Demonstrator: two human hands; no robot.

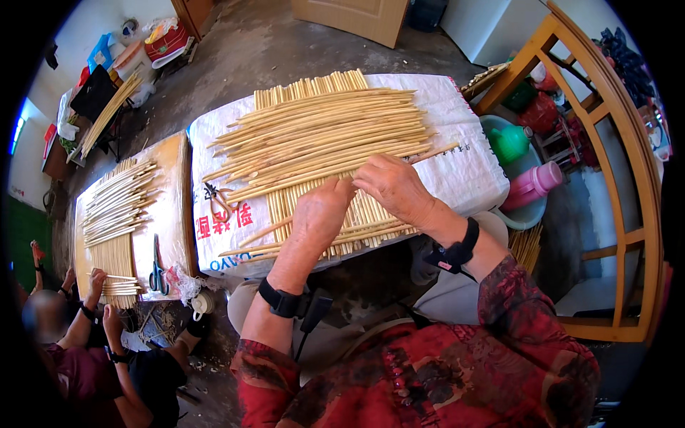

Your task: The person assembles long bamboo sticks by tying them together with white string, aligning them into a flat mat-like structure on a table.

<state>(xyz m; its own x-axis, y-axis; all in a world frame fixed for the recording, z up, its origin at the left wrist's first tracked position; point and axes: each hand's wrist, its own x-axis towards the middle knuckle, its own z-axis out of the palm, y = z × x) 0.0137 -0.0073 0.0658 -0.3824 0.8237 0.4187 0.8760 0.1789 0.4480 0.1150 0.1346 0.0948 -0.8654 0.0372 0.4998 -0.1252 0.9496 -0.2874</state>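
My left hand (322, 208) and my right hand (394, 184) are close together over a mat of pale stalks, fingers closed. A brownish stalk (437, 153) runs slantwise through both; one end sticks out to the right, the other toward the lower left. Under my hands, stalks laid lengthwise form the mat (282, 207). Across its far part lies a thick layer of loose crosswise stalks (321, 132). A few more crosswise stalks (357, 234) lie along the near edge, partly behind my left wrist. My fingers hide the middle of the held stalk.
A white woven sheet (464, 107) covers the table. Scissors (216, 198) lie at its left. At right stand a basin (524, 217) with green and pink plastic containers, and a wooden frame (610, 157). On the left, another person handles stalks at a second table (168, 171) bearing scissors (156, 267).
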